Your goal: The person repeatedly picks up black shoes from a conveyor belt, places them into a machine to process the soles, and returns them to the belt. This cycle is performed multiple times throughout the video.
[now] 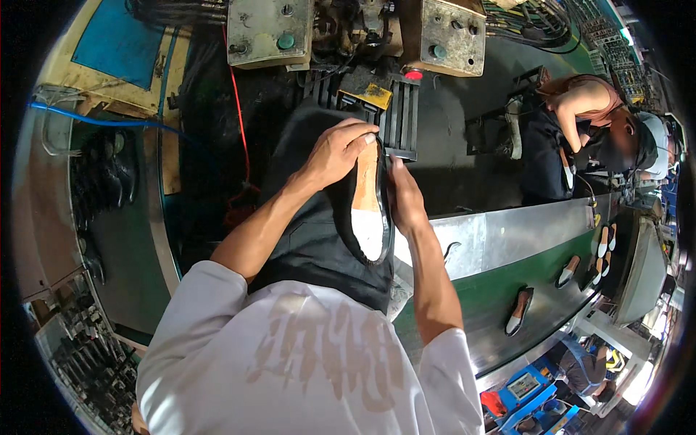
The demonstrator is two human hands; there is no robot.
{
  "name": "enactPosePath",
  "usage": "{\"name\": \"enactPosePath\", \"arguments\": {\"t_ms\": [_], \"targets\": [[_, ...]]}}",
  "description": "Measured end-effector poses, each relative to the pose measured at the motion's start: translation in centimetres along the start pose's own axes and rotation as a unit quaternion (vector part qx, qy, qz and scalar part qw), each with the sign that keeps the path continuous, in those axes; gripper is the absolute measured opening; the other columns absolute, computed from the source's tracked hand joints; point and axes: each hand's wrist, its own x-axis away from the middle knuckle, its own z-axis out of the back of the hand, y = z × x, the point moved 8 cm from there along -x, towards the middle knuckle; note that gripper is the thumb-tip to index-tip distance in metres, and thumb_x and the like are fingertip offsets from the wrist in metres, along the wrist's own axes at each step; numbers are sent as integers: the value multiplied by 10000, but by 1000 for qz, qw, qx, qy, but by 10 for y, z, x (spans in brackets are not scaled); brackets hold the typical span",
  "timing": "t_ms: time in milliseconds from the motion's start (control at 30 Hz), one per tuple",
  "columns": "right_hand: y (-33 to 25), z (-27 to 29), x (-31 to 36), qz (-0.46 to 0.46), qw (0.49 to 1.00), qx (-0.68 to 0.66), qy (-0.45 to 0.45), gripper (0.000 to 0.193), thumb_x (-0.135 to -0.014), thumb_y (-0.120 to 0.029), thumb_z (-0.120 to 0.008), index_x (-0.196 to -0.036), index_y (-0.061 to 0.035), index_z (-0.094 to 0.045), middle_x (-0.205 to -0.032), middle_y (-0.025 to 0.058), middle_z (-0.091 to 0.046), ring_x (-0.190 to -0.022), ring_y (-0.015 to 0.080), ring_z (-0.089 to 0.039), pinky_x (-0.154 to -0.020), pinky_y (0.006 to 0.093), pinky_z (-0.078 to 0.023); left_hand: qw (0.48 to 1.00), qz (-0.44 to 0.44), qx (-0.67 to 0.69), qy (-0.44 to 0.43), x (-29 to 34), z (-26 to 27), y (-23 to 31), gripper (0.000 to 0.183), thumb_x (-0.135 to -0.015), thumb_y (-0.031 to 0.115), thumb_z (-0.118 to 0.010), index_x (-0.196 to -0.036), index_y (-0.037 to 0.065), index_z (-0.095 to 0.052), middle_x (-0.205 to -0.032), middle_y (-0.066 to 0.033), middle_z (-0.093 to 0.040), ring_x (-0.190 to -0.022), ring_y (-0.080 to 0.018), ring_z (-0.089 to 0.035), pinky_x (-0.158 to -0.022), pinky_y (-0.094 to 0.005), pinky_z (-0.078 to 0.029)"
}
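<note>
I hold a black shoe upper on a last [370,210], sole side up, showing a tan and white insole. My left hand [337,151] grips its far end from above, fingers curled over the toe. My right hand [404,196] presses along its right edge. The shoe rests over my black apron [319,239], just in front of a black slotted machine part [400,119].
A machine with two grey metal boxes [270,29] and green buttons stands ahead. To the right runs a green conveyor belt [507,290] carrying several shoes [519,310]. Another person [594,123] sits at the far right. Red and blue cables [239,116] hang at left.
</note>
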Motion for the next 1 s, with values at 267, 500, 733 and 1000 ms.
{"name": "enactPosePath", "arguments": {"t_ms": [267, 500, 733, 1000], "targets": [[-39, -34, 24, 142, 882, 440, 87, 531, -1133, -338, -420, -1387, 105, -563, -1016, 393, -700, -964, 586, -676, -824, 615, -528, 993, 37, -105, -33, 2, -15, 6, 237, -1019, 147, -637, -1169, -1, -747, -1157, -192, -720, -1055, -401, -705, -913, -442, -566], [-35, -34, 92, 246, 827, 501, 65, 679, -967, -268, -734, -1584, -142, -479, -1547, 362, -394, -1321, 500, -532, -1001, 523, -551, 987, 56, -148, -29, -22, -15, -17, 279, -1025, 249, -626, -1141, 30, -755, -1068, -216, -740, -1036, -445, -694, -902, -495, -555], [-31, -52, 122, 308, 699, 645, -8, 785, -815, -178, -845, -1526, -367, -570, -1709, 330, -129, -1319, 533, -454, -1042, 565, -532, 973, -9, -220, -70, -29, 2, -21, 190, -998, 168, -639, -1018, -6, -713, -986, -244, -720, -945, -463, -693, -812, -531, -543], [-32, -35, 112, 347, 696, 628, -35, 798, -788, -165, -850, -1516, -354, -585, -1707, 314, -173, -1272, 517, -481, -1022, 560, -527, 962, 27, -256, -95, -37, 6, -17, 198, -990, 132, -603, -965, -6, -743, -905, -289, -701, -897, -494, -695, -778, -574, -530]]}}
